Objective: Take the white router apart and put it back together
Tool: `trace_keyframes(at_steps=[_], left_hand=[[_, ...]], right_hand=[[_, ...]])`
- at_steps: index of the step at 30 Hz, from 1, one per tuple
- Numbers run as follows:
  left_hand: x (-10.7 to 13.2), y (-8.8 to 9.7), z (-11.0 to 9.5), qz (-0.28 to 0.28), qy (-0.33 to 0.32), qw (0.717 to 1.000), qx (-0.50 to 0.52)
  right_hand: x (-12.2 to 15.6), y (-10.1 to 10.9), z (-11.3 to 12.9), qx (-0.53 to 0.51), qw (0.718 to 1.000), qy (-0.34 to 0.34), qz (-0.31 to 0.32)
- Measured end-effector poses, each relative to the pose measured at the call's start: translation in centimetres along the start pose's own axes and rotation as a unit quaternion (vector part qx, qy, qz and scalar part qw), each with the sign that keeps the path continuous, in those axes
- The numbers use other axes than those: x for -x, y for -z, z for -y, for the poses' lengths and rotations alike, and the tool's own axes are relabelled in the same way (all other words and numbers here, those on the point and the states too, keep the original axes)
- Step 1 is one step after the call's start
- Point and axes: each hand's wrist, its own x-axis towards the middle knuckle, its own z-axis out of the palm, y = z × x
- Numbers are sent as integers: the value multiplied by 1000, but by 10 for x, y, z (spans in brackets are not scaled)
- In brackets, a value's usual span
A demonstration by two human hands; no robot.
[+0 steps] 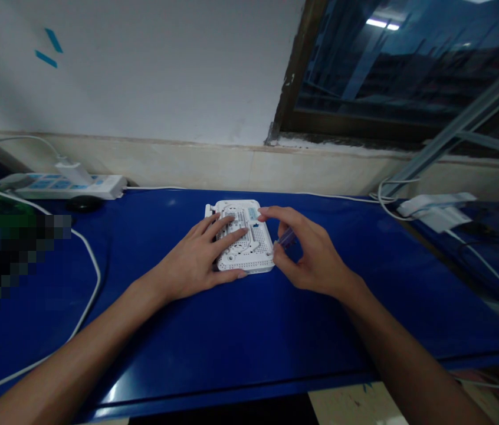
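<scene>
A white router (256, 260) with a perforated underside lies flat on the blue table. A small label is on it, and a white antenna-like piece sticks out at its far left corner. My left hand (199, 254) rests on the router, fingers spread over its vents and thumb along the near edge. Beside the right edge, my right hand (315, 251) pinches what looks like a screwdriver (285, 238) with a translucent purple handle. Its tip is hard to make out near the router's near right corner. My right index finger reaches over the label side.
At the back left stands a white power strip (114, 186) with a plugged-in charger (75, 172) and a black mouse-like object (84, 203) before it. A white cable (95, 265) loops down the left side. Another white plug block (439, 211) and a metal frame (448, 133) are at the right.
</scene>
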Motion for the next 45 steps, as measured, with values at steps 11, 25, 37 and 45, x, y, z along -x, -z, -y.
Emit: trace_keyframes(at_steps=[11,25,37,45], left_hand=[[1,-2,0,-12,-1,1000,-8],[0,-1,-1,-8,1,1000,-11],[-8,-6,-16,-112,28,991,66],[-13,-21,-31,-202,-33,970,131]], right_hand=[[1,-7,-8,-50,996,-63,37],[1,-4,-10,-80,993,-78,-48],[-5,-10,-5,-207,954,-140,-165],[-4,-21,-3,-239,948,-142,-154]])
